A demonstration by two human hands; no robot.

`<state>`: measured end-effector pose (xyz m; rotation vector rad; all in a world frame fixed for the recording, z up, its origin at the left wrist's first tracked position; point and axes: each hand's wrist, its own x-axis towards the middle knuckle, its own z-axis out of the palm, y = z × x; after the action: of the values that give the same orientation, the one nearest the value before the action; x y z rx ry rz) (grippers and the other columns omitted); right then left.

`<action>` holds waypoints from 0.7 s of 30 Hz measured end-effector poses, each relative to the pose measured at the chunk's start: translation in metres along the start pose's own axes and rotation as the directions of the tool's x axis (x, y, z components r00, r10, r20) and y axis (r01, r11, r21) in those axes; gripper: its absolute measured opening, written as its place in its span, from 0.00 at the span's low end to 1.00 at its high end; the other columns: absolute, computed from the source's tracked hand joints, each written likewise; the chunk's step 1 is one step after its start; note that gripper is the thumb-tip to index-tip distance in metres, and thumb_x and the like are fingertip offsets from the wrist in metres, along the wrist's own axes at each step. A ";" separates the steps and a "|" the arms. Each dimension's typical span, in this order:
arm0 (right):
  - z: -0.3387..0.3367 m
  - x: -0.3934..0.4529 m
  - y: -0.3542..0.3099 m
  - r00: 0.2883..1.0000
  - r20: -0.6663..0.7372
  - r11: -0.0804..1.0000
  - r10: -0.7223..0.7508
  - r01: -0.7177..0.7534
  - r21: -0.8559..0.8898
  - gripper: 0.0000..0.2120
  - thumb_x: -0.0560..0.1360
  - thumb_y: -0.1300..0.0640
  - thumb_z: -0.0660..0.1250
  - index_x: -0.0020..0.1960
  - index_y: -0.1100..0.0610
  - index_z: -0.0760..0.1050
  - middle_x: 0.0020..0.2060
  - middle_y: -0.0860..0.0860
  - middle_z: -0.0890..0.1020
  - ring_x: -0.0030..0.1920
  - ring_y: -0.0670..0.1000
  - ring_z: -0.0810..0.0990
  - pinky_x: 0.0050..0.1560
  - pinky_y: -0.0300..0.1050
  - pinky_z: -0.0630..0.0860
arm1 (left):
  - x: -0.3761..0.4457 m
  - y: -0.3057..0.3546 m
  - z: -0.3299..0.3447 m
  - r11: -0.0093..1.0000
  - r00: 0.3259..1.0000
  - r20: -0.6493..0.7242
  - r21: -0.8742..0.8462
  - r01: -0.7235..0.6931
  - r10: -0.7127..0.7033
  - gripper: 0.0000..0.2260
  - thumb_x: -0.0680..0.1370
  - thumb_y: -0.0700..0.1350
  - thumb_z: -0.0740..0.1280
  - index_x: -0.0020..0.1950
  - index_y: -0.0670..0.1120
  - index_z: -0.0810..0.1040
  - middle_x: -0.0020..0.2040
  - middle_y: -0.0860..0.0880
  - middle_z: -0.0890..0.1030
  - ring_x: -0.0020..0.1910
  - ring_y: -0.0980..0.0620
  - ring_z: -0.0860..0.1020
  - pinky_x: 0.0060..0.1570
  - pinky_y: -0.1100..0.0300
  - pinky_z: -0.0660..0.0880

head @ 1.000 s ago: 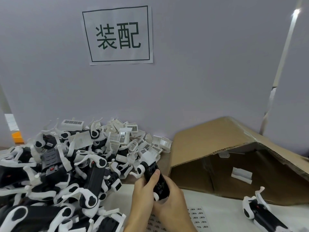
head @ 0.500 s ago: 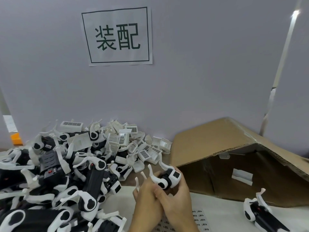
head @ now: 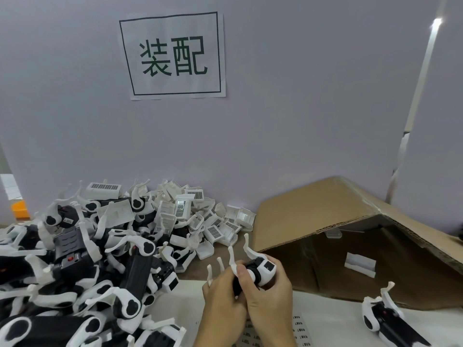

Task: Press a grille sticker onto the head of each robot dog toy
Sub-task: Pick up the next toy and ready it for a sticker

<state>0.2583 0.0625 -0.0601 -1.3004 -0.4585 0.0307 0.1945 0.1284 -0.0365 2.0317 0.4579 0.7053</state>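
Observation:
Both hands hold one black and white robot dog toy (head: 260, 270) in front of me, its white legs pointing up and its head turned to the right. My left hand (head: 223, 300) grips the toy's body from the left. My right hand (head: 269, 299) grips it near the head, the thumb lying on the toy's side. A sheet of small stickers (head: 299, 329) lies on the table under my hands, partly hidden by them. No sticker is visible on my fingers.
A big pile of robot dog toys (head: 82, 279) and white plastic parts (head: 213, 229) fills the left. A cardboard box (head: 350, 234) lies on its side at the right. One more toy dog (head: 385, 321) lies at the lower right.
The toy was turned over in my hands: a second ago its dark underside faced me, now its legs stick up and the head points right. The hands stayed in place.

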 end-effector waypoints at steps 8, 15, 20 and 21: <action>0.001 0.000 0.002 0.997 0.066 0.999 0.036 -0.037 0.017 0.28 0.67 0.59 0.82 0.62 0.48 0.76 0.49 0.45 0.86 0.52 0.46 0.84 0.50 0.41 0.81 | 0.003 -0.001 0.002 0.998 0.996 -0.094 -0.060 -0.009 0.003 0.15 0.76 0.43 0.67 0.50 0.66 0.77 0.46 0.65 0.84 0.53 0.56 0.82 0.73 0.49 0.64; -0.001 -0.007 -0.001 0.976 0.215 0.999 0.044 -0.035 -0.042 0.12 0.82 0.57 0.65 0.62 0.48 0.79 0.55 0.42 0.85 0.58 0.43 0.81 0.57 0.39 0.76 | 0.009 -0.005 -0.003 0.964 0.977 -0.208 -0.267 -0.003 -0.054 0.17 0.75 0.33 0.73 0.52 0.55 0.82 0.47 0.54 0.85 0.51 0.54 0.83 0.53 0.54 0.81; -0.002 -0.003 -0.004 0.978 0.207 0.987 0.010 0.024 -0.161 0.10 0.82 0.60 0.64 0.54 0.48 0.83 0.48 0.43 0.86 0.52 0.43 0.83 0.48 0.34 0.76 | 0.014 -0.006 -0.008 0.910 0.955 -0.248 -0.412 0.050 -0.165 0.05 0.80 0.41 0.68 0.48 0.49 0.82 0.41 0.55 0.86 0.42 0.58 0.84 0.39 0.69 0.76; -0.002 -0.002 -0.004 0.976 0.216 0.984 0.002 0.037 -0.173 0.09 0.81 0.60 0.65 0.54 0.49 0.82 0.48 0.44 0.86 0.52 0.44 0.82 0.48 0.35 0.77 | 0.015 -0.006 -0.008 0.913 0.954 -0.250 -0.405 0.053 -0.166 0.07 0.82 0.43 0.66 0.47 0.48 0.82 0.40 0.54 0.86 0.40 0.58 0.83 0.38 0.69 0.75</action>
<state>0.2560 0.0587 -0.0575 -1.4743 -0.6702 0.1194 0.2004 0.1446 -0.0338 1.5210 0.5410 0.9392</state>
